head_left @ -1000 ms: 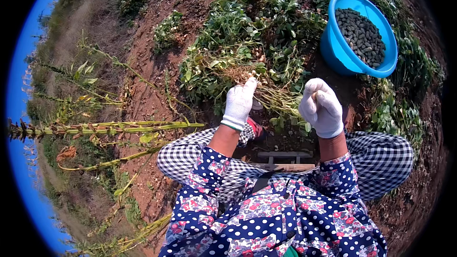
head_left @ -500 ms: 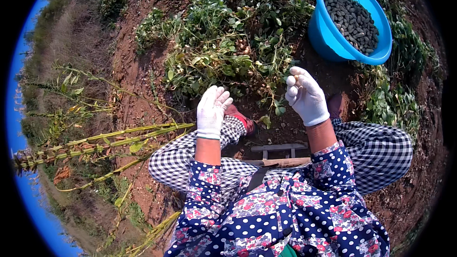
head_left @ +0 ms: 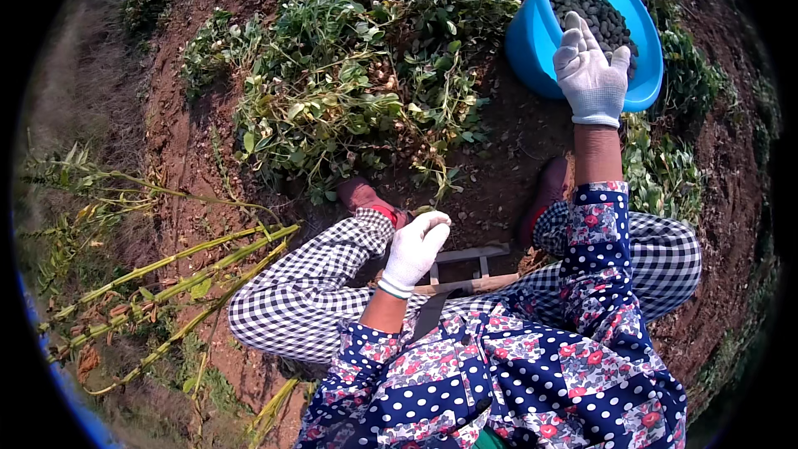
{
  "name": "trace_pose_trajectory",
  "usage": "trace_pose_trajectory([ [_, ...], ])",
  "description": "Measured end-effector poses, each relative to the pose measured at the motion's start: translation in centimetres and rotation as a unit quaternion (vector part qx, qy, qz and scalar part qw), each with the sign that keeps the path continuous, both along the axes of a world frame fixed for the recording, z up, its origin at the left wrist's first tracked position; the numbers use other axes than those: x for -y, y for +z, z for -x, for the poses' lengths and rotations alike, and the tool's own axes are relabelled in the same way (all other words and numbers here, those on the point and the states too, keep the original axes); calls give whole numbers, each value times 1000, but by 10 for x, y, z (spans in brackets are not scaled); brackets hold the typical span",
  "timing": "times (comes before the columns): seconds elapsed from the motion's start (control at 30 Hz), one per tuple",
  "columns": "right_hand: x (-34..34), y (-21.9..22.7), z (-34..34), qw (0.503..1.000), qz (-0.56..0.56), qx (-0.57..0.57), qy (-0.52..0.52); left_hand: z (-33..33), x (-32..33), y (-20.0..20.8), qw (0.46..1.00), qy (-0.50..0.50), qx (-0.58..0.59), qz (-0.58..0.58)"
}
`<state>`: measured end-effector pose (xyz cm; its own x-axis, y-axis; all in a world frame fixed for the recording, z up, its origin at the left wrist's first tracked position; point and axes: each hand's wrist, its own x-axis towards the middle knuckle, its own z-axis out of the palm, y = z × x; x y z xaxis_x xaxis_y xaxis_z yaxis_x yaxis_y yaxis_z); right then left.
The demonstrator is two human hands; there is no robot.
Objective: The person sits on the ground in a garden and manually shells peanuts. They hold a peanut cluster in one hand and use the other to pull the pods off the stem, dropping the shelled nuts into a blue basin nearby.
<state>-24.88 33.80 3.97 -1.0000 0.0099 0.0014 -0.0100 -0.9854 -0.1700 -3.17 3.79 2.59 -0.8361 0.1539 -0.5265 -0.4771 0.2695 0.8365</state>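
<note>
My white-gloved right hand (head_left: pixel 592 75) is stretched over the near side of a blue tub (head_left: pixel 529 48). Its fingers reach forward, with the thumb apart, and nothing shows in its grasp. Inside the tub lies a heap of dark grey-brown peanuts (head_left: pixel 613 25). My left hand (head_left: pixel 416 251), gloved the same way, hovers in front of my lap with its fingers bent together. Whatever those fingers may hold is hidden. Beyond it spreads a pile of pulled peanut plants (head_left: pixel 332 108), with pale pods among the leaves.
A low wooden frame (head_left: pixel 470 266) sits between my legs. My red shoes (head_left: pixel 544 199) rest on brown soil (head_left: pixel 499 145). Long yellow-green weed stalks (head_left: pixel 179 258) lean in from the left. More cut greenery (head_left: pixel 665 170) lies below the tub.
My right hand has gone from between my knees forward and right to the tub, its bent fingers straightening. My left hand has dropped toward my lap and curled. The view has shifted slightly.
</note>
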Motion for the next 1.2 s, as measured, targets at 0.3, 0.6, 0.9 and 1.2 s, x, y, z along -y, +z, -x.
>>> trace_pose_trajectory([
  [0.3,217,-142,-42,526,-825,54,196,-4,-26,-6,969,-231,-45,81],
  [0.6,199,-152,-83,588,-753,94,280,-5,-9,-31,971,109,162,-138],
  [0.9,190,-90,-170,785,-477,149,366,-21,-3,-72,902,421,51,-80],
  [1.2,135,-25,-225,733,-558,50,386,-25,2,-12,928,-4,-335,162],
])
